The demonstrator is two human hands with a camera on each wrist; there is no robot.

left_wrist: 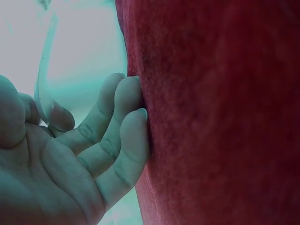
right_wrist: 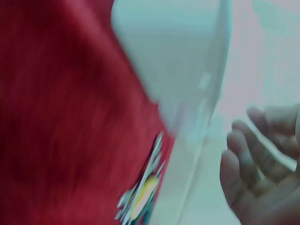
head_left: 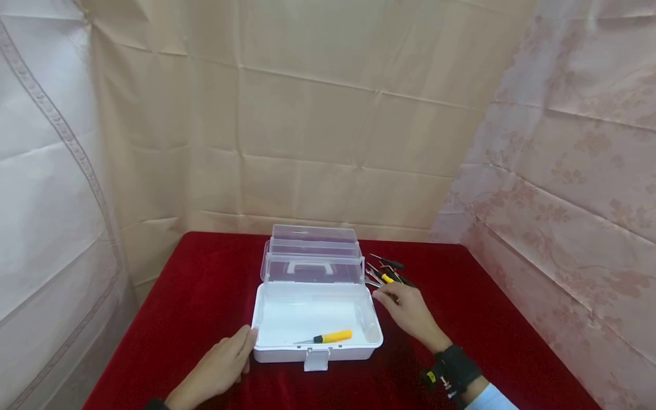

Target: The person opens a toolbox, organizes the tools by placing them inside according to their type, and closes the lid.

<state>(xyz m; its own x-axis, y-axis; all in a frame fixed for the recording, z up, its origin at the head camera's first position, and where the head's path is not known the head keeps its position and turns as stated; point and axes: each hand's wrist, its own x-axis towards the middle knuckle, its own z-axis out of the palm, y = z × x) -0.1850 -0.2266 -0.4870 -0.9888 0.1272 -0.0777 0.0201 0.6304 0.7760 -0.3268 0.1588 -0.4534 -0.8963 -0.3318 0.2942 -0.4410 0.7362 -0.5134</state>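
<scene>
A white toolbox (head_left: 315,354) with its clear lid (head_left: 312,242) raised stands on the red cloth. Inside it lies a screwdriver (head_left: 335,336) with a yellow handle and black collar. My left hand (head_left: 219,364) rests its fingers against the box's front left corner; the left wrist view shows those fingers (left_wrist: 130,136) gently bent, with the tips by the cloth. Beside the box's right wall is my right hand (head_left: 408,313), close to a pile of tools. Blurred in the right wrist view, its fingers (right_wrist: 243,159) are loosely bent with nothing visible between them.
The pile to the right of the box has wrenches (head_left: 374,277), a yellow-handled tool (head_left: 386,278) and a dark-handled screwdriver (head_left: 393,263). The red cloth (head_left: 215,285) covers the table. Beige curtain (head_left: 297,125) hangs behind, with more fabric at both sides.
</scene>
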